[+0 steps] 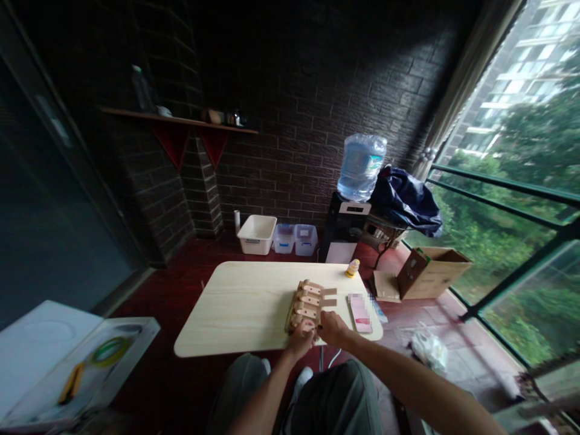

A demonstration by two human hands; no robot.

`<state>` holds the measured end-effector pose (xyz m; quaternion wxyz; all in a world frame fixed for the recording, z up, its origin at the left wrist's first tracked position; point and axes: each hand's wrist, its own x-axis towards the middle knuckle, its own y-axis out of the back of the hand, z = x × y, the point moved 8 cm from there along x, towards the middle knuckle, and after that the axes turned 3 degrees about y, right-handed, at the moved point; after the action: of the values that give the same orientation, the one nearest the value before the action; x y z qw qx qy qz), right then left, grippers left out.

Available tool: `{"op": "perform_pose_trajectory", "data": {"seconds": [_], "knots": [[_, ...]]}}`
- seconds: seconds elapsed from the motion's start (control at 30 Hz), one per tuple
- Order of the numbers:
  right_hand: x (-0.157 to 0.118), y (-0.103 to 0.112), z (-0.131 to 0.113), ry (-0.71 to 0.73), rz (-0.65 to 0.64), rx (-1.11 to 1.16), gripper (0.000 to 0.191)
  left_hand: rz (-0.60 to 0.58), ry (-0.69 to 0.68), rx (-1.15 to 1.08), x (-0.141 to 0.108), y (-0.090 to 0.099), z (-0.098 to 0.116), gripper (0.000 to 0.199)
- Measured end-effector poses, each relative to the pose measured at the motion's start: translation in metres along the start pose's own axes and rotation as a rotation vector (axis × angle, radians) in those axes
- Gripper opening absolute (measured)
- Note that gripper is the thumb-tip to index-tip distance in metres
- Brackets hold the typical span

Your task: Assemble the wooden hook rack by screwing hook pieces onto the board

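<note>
A wooden piece [310, 300] with a row of several rounded parts and flat strips sticking out to the right lies on the pale wooden table [244, 302]. At its near end, close to the table's front edge, my left hand [302, 338] has its fingers drawn together. Just to the right, my right hand [333, 328] is closed, its fingertips almost meeting the left ones. A small dark thing shows between the two hands; what it is cannot be made out. To the right of my right hand lies a pink flat object [361, 314].
A small bottle with a yellow cap [352, 268] stands at the table's back right corner. Behind the table are a white bin [257, 234], clear boxes [294, 239] and a water dispenser [347, 226]. An open white case [90, 368] is at the left, a cardboard box [430, 273] at the right.
</note>
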<state>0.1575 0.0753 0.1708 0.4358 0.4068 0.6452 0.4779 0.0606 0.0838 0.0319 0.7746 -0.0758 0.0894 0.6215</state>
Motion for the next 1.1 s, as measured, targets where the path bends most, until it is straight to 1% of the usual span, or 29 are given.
{"op": "perform_pose_trajectory", "data": {"seconds": [0.1, 0.13, 0.2, 0.27, 0.37, 0.47, 0.63, 0.77, 0.87, 1.1], "knots": [[-0.003, 0.003, -0.004, 0.095, -0.055, -0.010, 0.041, 0.010, 0.015, -0.003, -0.004, 0.001, 0.003, 0.025], [-0.004, 0.005, -0.006, 0.132, -0.081, -0.037, 0.042, 0.012, 0.022, -0.005, -0.006, 0.001, 0.003, 0.024], [-0.005, 0.009, -0.010, 0.198, -0.128, -0.128, 0.034, 0.017, 0.032, -0.009, -0.007, 0.001, 0.003, 0.023], [-0.005, 0.013, -0.015, 0.275, -0.139, -0.228, 0.028, 0.023, 0.033, -0.012, -0.007, 0.002, 0.003, 0.023], [-0.003, 0.013, -0.022, 0.357, -0.133, -0.309, 0.029, 0.026, 0.029, -0.019, -0.005, 0.002, 0.000, 0.026], [0.000, 0.008, -0.023, 0.379, -0.116, -0.303, 0.030, 0.006, 0.019, -0.029, 0.002, 0.002, -0.006, 0.029], [0.004, 0.002, -0.014, 0.319, -0.092, -0.207, 0.028, -0.043, -0.026, -0.012, 0.015, 0.002, -0.021, 0.042], [0.009, -0.002, -0.004, 0.223, -0.102, -0.132, 0.026, -0.050, -0.048, 0.011, 0.019, 0.003, -0.025, 0.045], [0.012, -0.006, 0.000, 0.153, -0.084, -0.082, 0.026, -0.034, -0.044, 0.022, 0.019, 0.002, -0.024, 0.044], [0.012, -0.014, 0.009, -0.019, 0.018, 0.011, 0.027, -0.032, -0.036, 0.039, 0.012, 0.001, -0.014, 0.040]]}}
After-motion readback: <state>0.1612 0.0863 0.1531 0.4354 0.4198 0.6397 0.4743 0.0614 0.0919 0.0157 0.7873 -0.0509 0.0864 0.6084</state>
